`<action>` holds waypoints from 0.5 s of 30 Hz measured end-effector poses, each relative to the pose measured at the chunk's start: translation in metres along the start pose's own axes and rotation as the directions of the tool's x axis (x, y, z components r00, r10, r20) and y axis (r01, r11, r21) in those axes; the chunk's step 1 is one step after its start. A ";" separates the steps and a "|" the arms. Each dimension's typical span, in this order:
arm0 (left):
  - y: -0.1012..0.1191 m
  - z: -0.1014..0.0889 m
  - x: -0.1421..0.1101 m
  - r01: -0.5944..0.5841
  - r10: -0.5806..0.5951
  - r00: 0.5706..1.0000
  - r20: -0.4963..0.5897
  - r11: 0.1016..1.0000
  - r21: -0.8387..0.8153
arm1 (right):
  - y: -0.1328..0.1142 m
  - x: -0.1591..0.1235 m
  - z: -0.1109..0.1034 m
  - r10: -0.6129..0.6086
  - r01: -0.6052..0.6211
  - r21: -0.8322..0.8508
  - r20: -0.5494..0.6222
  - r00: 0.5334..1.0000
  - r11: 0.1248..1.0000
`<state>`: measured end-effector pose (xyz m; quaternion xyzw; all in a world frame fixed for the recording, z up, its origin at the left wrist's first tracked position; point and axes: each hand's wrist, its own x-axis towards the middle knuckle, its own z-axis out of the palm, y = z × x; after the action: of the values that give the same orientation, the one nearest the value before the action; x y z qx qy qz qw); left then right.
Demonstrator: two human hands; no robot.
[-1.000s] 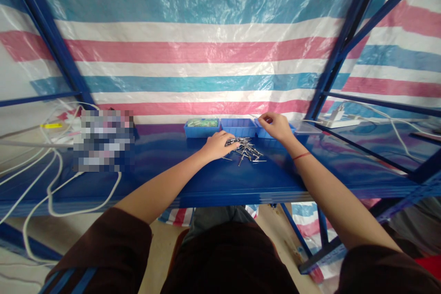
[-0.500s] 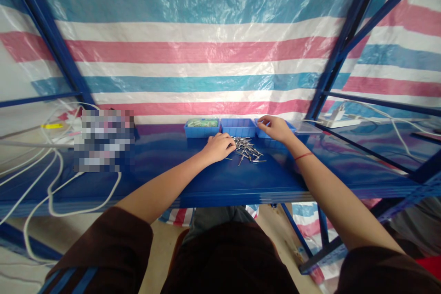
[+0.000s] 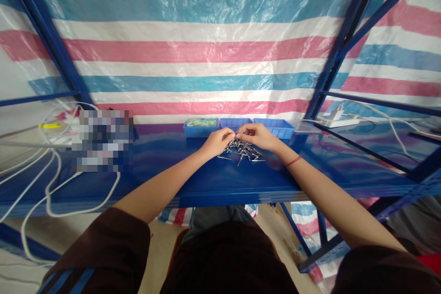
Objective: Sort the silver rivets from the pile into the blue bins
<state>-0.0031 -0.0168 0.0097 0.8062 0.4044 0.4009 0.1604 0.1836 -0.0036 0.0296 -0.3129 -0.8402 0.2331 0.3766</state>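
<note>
A loose pile of thin silver metal pieces that look like pop rivets [image 3: 244, 149] lies on the blue table. Above its back edge my two hands meet, fingertips almost touching. My left hand [image 3: 217, 141] is closed in a pinch over the pile's left side. Thumb and fingers of my right hand [image 3: 257, 135] are pinched together just right of it, in front of the middle blue bin [image 3: 231, 122]. Whatever is between the fingertips is too small to make out.
A left blue bin [image 3: 188, 129] holds green-tinted bags, and a right blue bin [image 3: 282, 131] stands beside the middle one. White cables [image 3: 62, 179] and a blurred-out object [image 3: 103, 140] are at left. A power strip [image 3: 339, 121] lies at right, and blue posts [image 3: 332, 69] frame the table.
My right hand has come left and nearer from over the right bin to meet my left hand. My left hand has risen slightly from the pile, fingers pinched.
</note>
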 end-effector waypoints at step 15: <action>-0.003 0.005 -0.001 -0.036 0.037 0.998 0.057 0.999 -0.010 | 0.001 0.001 0.005 -0.080 0.076 -0.043 -0.095 0.992 0.996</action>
<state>-0.0011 -0.0152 0.0037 0.8238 0.3830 0.3826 0.1682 0.1792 -0.0030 0.0266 -0.2980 -0.8369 0.1864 0.4197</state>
